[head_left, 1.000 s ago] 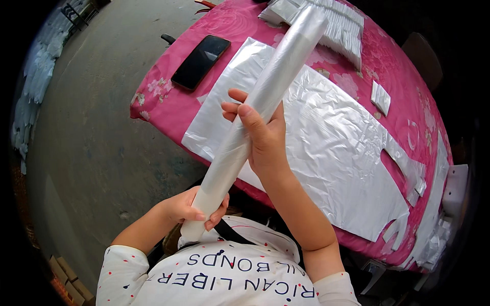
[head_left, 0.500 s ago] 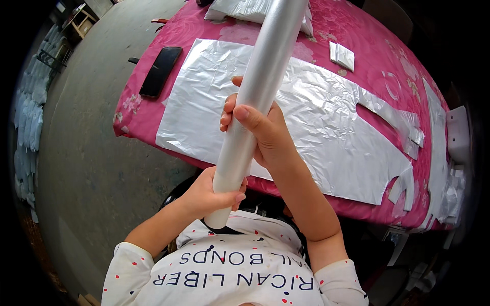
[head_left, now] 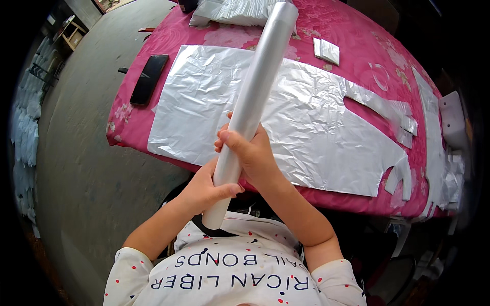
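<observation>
A long, tightly wound roll of whitish plastic film [head_left: 258,76] stands tilted in front of me, its far end up over the table. My left hand [head_left: 206,187] is closed around the roll near its lower end, close to my shirt. Just above it, my right hand [head_left: 247,148] grips the roll too, thumb across the front and fingertips showing on the left side. Behind the roll, a stack of flat white plastic vest bags [head_left: 316,122] lies on the table, handles toward the right; the roll and my right hand hide part of it.
A pink flowered cloth [head_left: 367,46] covers the table. On it lie a black phone [head_left: 149,80], a small folded white packet [head_left: 326,51] and a pile of folded white plastic [head_left: 235,11]. White plastic strips [head_left: 431,132] line the right edge. Bluish-white stacks [head_left: 25,127] stand along the far left.
The roll's upper end has come lower and into view. My right hand has slid down the roll, closer to my left hand. The view has shifted slightly.
</observation>
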`<state>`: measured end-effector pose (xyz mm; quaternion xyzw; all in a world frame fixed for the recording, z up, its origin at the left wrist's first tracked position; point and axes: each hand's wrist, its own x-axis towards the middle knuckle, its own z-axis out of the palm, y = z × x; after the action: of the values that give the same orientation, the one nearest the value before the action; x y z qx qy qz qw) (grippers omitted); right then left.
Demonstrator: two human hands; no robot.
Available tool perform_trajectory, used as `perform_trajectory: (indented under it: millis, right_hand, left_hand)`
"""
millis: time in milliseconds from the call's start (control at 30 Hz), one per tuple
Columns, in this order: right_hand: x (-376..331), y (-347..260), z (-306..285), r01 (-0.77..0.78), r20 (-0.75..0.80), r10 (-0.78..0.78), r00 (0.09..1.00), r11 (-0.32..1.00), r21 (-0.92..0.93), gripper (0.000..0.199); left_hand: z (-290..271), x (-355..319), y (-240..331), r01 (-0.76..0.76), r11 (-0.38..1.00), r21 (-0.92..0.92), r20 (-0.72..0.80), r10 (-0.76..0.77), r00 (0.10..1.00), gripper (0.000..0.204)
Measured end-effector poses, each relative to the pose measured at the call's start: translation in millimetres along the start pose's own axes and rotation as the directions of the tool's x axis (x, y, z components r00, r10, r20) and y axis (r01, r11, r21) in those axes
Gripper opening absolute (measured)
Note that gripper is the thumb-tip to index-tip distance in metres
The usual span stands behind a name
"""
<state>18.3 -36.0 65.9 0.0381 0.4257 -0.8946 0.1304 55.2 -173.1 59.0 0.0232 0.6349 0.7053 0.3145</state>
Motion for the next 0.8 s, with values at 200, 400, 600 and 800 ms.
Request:
perform_trajectory:
  millis: [200,400,600,800]
  right_hand:
    - [9,15,-19,0.009,-0.111,-0.013,0.994,0.999,-0.039,0.062]
    - [55,-46,-107,0.144,-0.409,-0.134,0.903,0.990,-0.005,0.055]
    - [52,-93,-155,0.069,-0.362,-0.227,0.904,0.914,-0.401,0.037]
    - [40,-99,-141,-0.123,-0.212,-0.031,0.977,0.731,-0.671,0.026]
  left_hand:
    - [-23,2,-13,0.214,0.975,-0.057,0.122,-0.206,0.971,0.055]
    - [-46,-22,-28,0.421,0.906,0.038,0.212,-0.419,0.883,0.058]
    - [-56,-35,-42,0.511,0.859,0.024,0.215,-0.503,0.837,0.055]
    - [-54,-36,-44,0.485,0.875,0.008,0.243,-0.472,0.848,0.063]
